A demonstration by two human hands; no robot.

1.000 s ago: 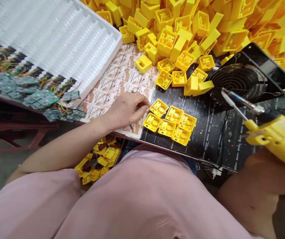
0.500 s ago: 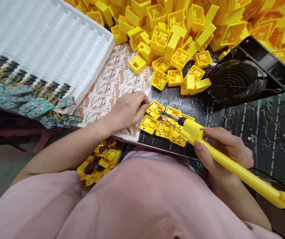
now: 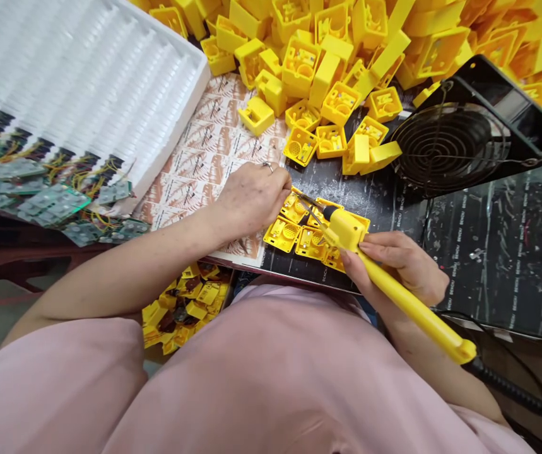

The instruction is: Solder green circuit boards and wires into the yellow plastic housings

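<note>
My right hand (image 3: pixel 406 265) grips a yellow soldering iron (image 3: pixel 407 299) by its handle, the thumb near its front end. The iron's dark tip and a thin metal feed tube point left, over a small yellow plastic casing (image 3: pixel 293 208). My left hand (image 3: pixel 256 197) is closed at that casing's left edge, fingertips pinched together; what they hold is hidden. Several more open casings lie in two rows beside it, such as the one at the front left (image 3: pixel 282 234). The iron's front covers part of the right-hand ones.
A heap of yellow casings (image 3: pixel 301 66) fills the back. A black fan (image 3: pixel 445 142) stands at the right. On the left is a white foam tray (image 3: pixel 176 107) with wired circuit boards (image 3: pixel 53 205). A container of yellow parts (image 3: pixel 190 309) sits below the table edge. A cord trails from the iron.
The soldering iron and my right hand have moved left, and the tip is now close to my left fingertips. My left hand has shifted slightly right. The camera view has shifted a little.
</note>
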